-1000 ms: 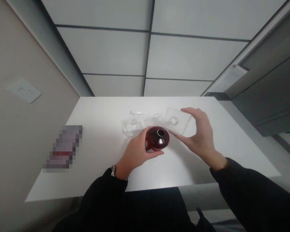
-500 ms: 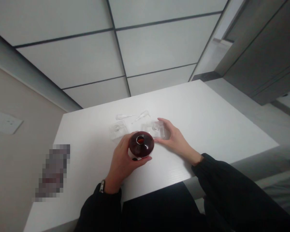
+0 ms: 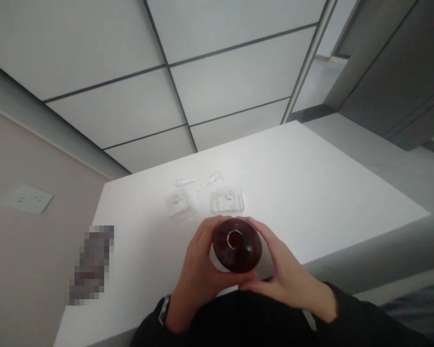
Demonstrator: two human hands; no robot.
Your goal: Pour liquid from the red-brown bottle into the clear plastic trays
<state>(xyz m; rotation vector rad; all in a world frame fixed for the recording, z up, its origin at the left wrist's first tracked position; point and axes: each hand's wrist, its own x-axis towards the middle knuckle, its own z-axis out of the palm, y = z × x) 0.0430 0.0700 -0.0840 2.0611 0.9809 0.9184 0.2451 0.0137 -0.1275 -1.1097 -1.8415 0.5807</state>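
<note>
A dark reddish-brown bottle (image 3: 251, 246), glossy, with a round open mouth seen from above, is held upright near the table's front edge. My left hand (image 3: 204, 262) wraps round its left side, thumb along the near side. On the other side my right hand (image 3: 284, 265) curves round it too, fingertips at the far side and thumb at the near side. The bottle's lower part is hidden by its shoulder and my hands. Beyond it lie two clear square bottles with round openings, one on the left (image 3: 179, 202) and one on the right (image 3: 228, 201).
Behind the clear bottles lie two transparent slim pieces like droppers or stoppers, one left (image 3: 186, 182) and one right (image 3: 210, 180). A pixelated flat object (image 3: 92, 265) rests at the left of the white table (image 3: 311, 188). A wall socket (image 3: 31, 199) is at far left.
The brown bottle has come nearer to me and to the right in my left hand. My right hand has left the right clear bottle and closed round the brown one.
</note>
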